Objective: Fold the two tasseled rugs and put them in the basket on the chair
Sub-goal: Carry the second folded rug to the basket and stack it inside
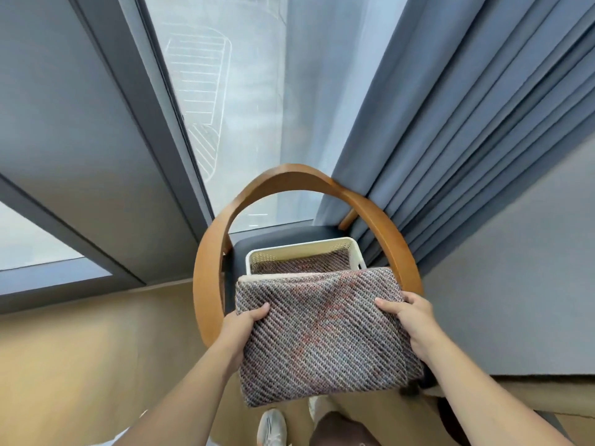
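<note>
A folded woven rug [325, 333] in grey and pink hangs in the air just in front of the chair. My left hand [244, 323] grips its left edge and my right hand [409, 317] grips its right edge. Behind it a cream perforated basket [351, 244] stands on the dark seat of a chair with a curved wooden back [209, 252]. Another folded rug [302, 263] of the same weave lies inside the basket. The held rug's far edge covers the basket's front rim. No tassels show.
A blue-grey curtain [467, 123] hangs to the right of the chair and touches its back. A large window with a dark frame [151, 130] fills the left. A grey wall [515, 284] stands at right. Wood floor and a shoe [272, 426] lie below.
</note>
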Action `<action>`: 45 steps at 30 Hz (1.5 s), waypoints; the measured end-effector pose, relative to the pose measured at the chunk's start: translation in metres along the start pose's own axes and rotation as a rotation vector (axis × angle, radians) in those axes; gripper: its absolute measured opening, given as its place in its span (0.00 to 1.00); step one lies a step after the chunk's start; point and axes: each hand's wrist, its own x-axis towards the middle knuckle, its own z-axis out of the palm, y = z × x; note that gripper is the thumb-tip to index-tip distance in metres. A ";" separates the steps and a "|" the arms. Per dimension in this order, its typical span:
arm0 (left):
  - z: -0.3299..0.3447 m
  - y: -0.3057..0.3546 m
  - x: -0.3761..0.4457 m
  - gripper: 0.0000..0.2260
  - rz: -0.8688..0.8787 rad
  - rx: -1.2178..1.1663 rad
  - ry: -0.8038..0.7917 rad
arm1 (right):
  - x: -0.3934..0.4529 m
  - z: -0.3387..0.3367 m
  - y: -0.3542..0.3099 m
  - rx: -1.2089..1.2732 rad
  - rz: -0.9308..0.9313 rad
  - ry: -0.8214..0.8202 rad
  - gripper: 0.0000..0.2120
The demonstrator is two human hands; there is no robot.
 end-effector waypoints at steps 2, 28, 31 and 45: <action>0.007 0.007 0.014 0.13 -0.031 0.000 0.009 | 0.020 0.004 -0.008 -0.025 0.012 -0.001 0.16; 0.073 0.013 0.194 0.17 0.027 0.464 0.784 | 0.248 0.104 -0.001 -0.333 -0.079 -0.035 0.28; 0.078 0.011 0.197 0.17 0.096 0.520 0.783 | 0.252 0.103 0.004 -0.354 -0.076 -0.053 0.26; 0.076 -0.016 0.228 0.28 0.159 0.589 0.706 | 0.242 0.124 0.050 -0.932 -0.315 0.090 0.28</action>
